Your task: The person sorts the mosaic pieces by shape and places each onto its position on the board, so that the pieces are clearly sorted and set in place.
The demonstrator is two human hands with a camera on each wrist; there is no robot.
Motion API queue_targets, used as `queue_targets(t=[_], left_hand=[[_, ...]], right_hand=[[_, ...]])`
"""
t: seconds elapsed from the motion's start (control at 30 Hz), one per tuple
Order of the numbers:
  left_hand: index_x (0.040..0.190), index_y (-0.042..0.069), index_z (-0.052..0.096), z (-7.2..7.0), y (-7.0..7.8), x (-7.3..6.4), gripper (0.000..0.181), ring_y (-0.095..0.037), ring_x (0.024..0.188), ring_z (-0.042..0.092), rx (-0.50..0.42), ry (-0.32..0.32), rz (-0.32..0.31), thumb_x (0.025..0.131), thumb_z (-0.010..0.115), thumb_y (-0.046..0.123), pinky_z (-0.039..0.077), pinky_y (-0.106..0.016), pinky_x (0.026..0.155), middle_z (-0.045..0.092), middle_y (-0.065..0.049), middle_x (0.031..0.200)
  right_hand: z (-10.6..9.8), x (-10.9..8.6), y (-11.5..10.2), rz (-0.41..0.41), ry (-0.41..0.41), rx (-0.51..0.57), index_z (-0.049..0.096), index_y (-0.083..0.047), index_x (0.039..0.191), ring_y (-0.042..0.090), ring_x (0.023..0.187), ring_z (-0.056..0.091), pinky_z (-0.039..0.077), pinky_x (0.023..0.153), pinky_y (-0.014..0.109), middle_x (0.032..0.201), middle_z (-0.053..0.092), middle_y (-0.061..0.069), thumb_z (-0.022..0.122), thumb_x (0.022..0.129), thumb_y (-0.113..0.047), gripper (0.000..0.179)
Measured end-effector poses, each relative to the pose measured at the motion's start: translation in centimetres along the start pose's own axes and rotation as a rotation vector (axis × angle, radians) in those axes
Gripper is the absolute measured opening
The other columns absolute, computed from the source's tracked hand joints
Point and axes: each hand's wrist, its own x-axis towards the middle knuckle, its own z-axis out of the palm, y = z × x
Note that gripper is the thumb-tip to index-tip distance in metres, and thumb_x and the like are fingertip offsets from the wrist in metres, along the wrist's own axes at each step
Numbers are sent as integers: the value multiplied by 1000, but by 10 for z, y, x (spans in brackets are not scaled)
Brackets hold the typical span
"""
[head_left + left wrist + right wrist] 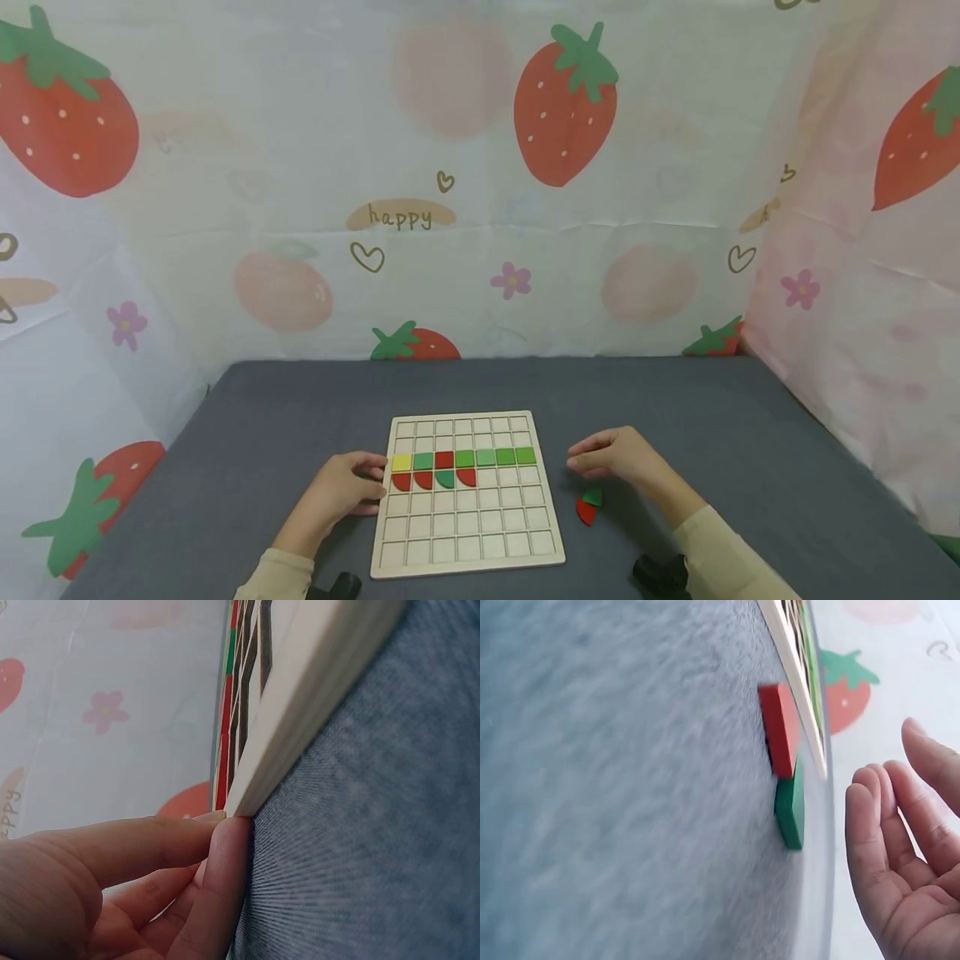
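Note:
A wooden grid board (465,570) lies on the table, with a row of yellow, green and red square tiles (444,460) across it. Below that row sit several red and green quarter-circle tiles (423,481). My left hand (341,492) touches the board's left edge with thumb and fingertips; the left wrist view shows the fingertips (231,832) right at the board's side. To the right of the board my right hand (618,457) is held with bent, relaxed fingers and nothing between them. Close by it lie a loose red quarter-circle piece (586,512) and a green piece (592,497).
A dark grey cloth (300,408) covers the table. Behind it and at both sides hang white and pink curtains (480,292) printed with strawberries. Black wrist straps (660,575) show at the lower edge near the sleeves.

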Motion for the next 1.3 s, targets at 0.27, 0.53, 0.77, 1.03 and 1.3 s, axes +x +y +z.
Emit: queue_targets(t=[0.27, 0.53, 0.77, 1.03, 1.3], left_hand=[[126, -9, 60, 1, 0, 0, 47, -18, 80, 63, 2, 4, -1, 80, 68, -12, 62, -33, 62, 60, -17, 102], [126, -8, 60, 0, -1, 0, 48, -19, 81, 63, 14, 7, -1, 79, 68, -12, 61, -33, 62, 60, -17, 103], [126, -8, 60, 0, -1, -1, 47, -18, 80, 63, 10, 10, 0, 79, 68, -12, 61, -32, 61, 60, -16, 102], [127, -8, 59, 1, -2, 1, 48, -19, 81, 63, 19, 5, 3, 80, 67, -12, 62, -33, 62, 60, -17, 104], [126, -9, 60, 1, 0, 0, 47, -18, 79, 64, 10, 1, -1, 80, 68, -11, 62, -33, 62, 60, -16, 102]], right_hand=[[-15, -9, 14, -7, -37, 33, 73, 3, 110, 20, 89, 74, 59, 91, 43, 105, 75, 9, 81, 81, -20, 37], [-26, -14, 23, -5, -48, 60, 73, 5, 109, 15, 85, 73, 62, 81, 35, 102, 75, 8, 84, 79, -19, 40], [-29, -17, 27, -7, -100, 50, 72, 7, 110, 11, 82, 71, 62, 78, 34, 99, 76, 6, 83, 80, -17, 40], [-30, -17, 30, -21, -171, 30, 71, 7, 111, 11, 81, 71, 62, 77, 32, 105, 76, 11, 83, 79, -15, 41], [-29, -16, 29, -7, -203, -44, 73, 6, 110, 11, 80, 71, 61, 76, 32, 98, 76, 8, 81, 81, -16, 37]])
